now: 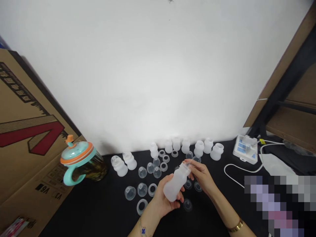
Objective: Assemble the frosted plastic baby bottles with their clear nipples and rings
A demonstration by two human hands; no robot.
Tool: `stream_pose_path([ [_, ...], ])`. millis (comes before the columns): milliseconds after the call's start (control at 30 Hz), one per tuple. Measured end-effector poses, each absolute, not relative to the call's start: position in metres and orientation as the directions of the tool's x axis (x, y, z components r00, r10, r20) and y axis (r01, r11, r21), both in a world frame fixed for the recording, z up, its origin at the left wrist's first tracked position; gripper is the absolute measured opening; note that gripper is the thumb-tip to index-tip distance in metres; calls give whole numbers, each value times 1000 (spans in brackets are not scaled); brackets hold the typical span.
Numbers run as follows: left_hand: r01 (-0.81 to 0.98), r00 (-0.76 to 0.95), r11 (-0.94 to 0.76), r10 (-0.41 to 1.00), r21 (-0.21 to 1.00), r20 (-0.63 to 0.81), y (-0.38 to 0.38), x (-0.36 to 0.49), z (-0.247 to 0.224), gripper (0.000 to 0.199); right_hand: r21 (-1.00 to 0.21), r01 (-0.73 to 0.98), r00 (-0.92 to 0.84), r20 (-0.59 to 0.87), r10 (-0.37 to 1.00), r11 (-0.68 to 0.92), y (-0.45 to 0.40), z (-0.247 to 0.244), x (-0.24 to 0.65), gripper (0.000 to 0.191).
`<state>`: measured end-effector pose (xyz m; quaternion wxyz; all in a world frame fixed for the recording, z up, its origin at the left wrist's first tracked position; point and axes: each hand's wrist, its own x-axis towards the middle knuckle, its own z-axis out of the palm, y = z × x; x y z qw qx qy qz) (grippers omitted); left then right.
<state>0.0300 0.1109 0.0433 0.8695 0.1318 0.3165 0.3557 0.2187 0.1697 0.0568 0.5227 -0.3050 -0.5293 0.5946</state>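
A frosted white baby bottle (175, 184) lies tilted in my left hand (165, 197), its neck up and to the right. My left fingers wrap round its body. At the neck, my right hand (198, 174) pinches the ring or teat end; the fingers partly hide this part. Clear domed caps (142, 190) and white screw rings (142, 207) lie left of the hands. Several flat, clear teats (188, 204) lie near and below the right hand. Behind stand several open bottles (217, 151), and at the left two capped bottles (119, 166).
A large jug (95, 166) with a turquoise and orange lid stands at the left, before a cardboard box (29, 131). At the right are a white power strip (245, 149) and its cable (243, 169) on the black table (98, 210). A white wall (158, 72) rises behind.
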Motion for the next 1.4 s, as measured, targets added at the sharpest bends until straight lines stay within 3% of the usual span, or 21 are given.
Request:
stream_pose_path([
  [167, -539, 650, 751, 659, 382, -378, 110, 28, 42, 67, -938, -335, -311, 194, 930, 83, 166, 63, 218, 31],
  [767, -568, 672, 718, 687, 402, -278, 108, 34, 41, 69, -878, -467, -394, 98, 914, -106, 161, 61, 214, 35],
  [1100, -509, 596, 672, 726, 538, -344, 112, 26, 47, 69, -917, -398, -357, 162, 920, 7, 165, 62, 215, 34],
  [1400, -566, 412, 418, 890, 710, -195, 113, 31, 47, 51, -961, -257, -255, 172, 951, 105, 172, 50, 217, 30],
])
